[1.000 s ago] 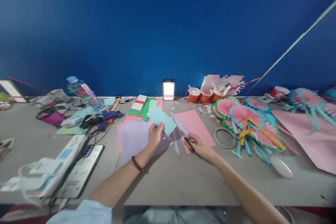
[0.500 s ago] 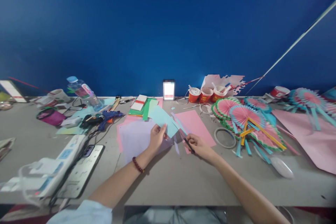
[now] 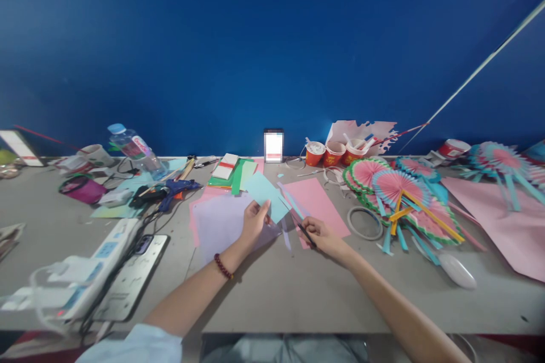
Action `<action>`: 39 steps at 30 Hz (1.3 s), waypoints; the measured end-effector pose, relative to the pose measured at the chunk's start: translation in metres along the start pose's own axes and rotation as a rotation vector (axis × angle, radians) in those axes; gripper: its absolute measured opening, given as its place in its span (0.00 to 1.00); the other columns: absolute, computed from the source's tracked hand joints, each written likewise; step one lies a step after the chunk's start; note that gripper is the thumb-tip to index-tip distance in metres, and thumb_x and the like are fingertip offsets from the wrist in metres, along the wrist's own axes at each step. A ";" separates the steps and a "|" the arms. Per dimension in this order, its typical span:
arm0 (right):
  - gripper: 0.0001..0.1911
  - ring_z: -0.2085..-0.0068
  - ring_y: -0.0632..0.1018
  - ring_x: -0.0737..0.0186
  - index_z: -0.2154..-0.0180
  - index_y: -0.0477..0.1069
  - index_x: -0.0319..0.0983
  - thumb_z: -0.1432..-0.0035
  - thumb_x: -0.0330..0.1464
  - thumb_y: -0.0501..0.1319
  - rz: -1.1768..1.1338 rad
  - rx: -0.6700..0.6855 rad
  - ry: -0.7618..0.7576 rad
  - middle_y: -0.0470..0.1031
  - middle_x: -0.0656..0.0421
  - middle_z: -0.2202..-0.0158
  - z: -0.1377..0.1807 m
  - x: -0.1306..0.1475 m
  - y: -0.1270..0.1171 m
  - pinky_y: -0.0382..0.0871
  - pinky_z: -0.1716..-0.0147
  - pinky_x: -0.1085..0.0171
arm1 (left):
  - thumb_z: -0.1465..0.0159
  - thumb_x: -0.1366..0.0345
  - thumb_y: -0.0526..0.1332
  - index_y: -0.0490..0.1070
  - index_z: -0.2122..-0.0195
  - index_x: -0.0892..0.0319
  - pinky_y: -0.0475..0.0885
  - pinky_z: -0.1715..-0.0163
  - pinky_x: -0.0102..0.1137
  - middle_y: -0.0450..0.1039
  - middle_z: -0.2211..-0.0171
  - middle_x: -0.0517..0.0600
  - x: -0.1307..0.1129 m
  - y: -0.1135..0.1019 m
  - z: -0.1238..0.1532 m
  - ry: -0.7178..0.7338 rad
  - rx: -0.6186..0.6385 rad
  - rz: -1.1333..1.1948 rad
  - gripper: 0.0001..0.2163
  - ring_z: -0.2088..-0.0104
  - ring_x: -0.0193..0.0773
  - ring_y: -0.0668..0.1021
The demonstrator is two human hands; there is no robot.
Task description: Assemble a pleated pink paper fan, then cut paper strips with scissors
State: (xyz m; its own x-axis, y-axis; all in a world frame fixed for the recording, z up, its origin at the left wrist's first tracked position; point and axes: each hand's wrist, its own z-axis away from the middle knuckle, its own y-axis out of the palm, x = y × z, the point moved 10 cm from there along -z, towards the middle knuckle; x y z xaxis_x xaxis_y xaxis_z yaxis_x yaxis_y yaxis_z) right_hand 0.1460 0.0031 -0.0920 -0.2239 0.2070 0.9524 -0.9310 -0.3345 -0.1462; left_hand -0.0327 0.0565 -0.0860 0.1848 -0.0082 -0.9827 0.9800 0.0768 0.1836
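Observation:
My left hand [image 3: 256,222] is closed on a light blue sheet of paper [image 3: 267,190], thumb on top, holding it tilted above the desk. My right hand [image 3: 320,233] is closed round dark scissors [image 3: 307,236]. Their thin blades point up and left to the lower right edge of the blue paper; whether they touch it I cannot tell. Below my left hand lies a lilac sheet [image 3: 221,221] over pink paper. A pink sheet [image 3: 317,204] lies beyond my right hand, with narrow lilac strips [image 3: 286,237] between the hands.
Folded paper fans [image 3: 400,184] and a tape roll [image 3: 365,223] lie to the right, near a white mouse [image 3: 457,271]. Red paper cups [image 3: 335,154] stand at the back. A power strip [image 3: 100,266], a phone [image 3: 131,278], a blue glue gun [image 3: 176,190] and a bottle [image 3: 136,147] occupy the left.

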 end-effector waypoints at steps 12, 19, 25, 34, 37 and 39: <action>0.19 0.82 0.59 0.73 0.73 0.61 0.40 0.51 0.47 0.64 0.039 -0.001 -0.003 0.59 0.69 0.83 0.000 0.001 -0.001 0.49 0.83 0.71 | 0.48 0.49 0.66 0.65 0.77 0.57 0.63 0.85 0.27 0.61 0.88 0.41 0.002 0.000 -0.001 0.004 0.001 0.005 0.18 0.87 0.30 0.67; 0.18 0.82 0.59 0.74 0.72 0.61 0.40 0.49 0.46 0.63 0.053 0.006 -0.022 0.59 0.70 0.82 -0.002 -0.004 -0.002 0.50 0.82 0.72 | 0.48 0.48 0.66 0.65 0.77 0.58 0.63 0.85 0.27 0.60 0.89 0.40 0.002 -0.001 -0.001 0.002 -0.006 -0.005 0.19 0.88 0.30 0.67; 0.19 0.82 0.58 0.74 0.72 0.61 0.40 0.50 0.47 0.64 0.042 -0.001 -0.004 0.60 0.68 0.83 -0.001 -0.001 -0.002 0.49 0.83 0.71 | 0.49 0.48 0.66 0.64 0.77 0.58 0.63 0.85 0.26 0.58 0.90 0.38 0.000 -0.001 -0.001 -0.011 -0.011 -0.010 0.19 0.88 0.30 0.68; 0.20 0.82 0.58 0.73 0.72 0.62 0.40 0.51 0.48 0.64 0.038 0.004 0.010 0.58 0.70 0.83 -0.004 -0.009 -0.003 0.49 0.83 0.71 | 0.48 0.49 0.66 0.66 0.75 0.58 0.62 0.85 0.26 0.62 0.89 0.39 0.000 -0.002 0.000 -0.018 -0.024 -0.025 0.17 0.88 0.30 0.67; 0.19 0.82 0.57 0.73 0.72 0.62 0.40 0.49 0.47 0.63 0.036 0.010 -0.014 0.57 0.70 0.83 -0.005 -0.010 -0.003 0.48 0.83 0.71 | 0.49 0.49 0.66 0.66 0.76 0.58 0.62 0.85 0.26 0.61 0.89 0.39 -0.001 -0.002 0.000 -0.023 -0.028 -0.025 0.18 0.88 0.30 0.67; 0.18 0.82 0.57 0.73 0.71 0.62 0.40 0.49 0.47 0.63 0.030 0.013 -0.011 0.57 0.70 0.83 -0.005 -0.011 -0.004 0.48 0.83 0.70 | 0.49 0.49 0.66 0.65 0.76 0.58 0.62 0.85 0.26 0.61 0.89 0.39 -0.002 -0.002 0.000 -0.024 -0.032 -0.029 0.18 0.88 0.30 0.67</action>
State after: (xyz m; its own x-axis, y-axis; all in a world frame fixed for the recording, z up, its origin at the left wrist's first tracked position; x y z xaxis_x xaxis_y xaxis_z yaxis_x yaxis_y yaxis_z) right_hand 0.1504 0.0065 -0.1037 -0.2487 0.1866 0.9504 -0.9201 -0.3522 -0.1716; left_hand -0.0350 0.0559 -0.0842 0.1583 -0.0349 -0.9868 0.9822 0.1079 0.1538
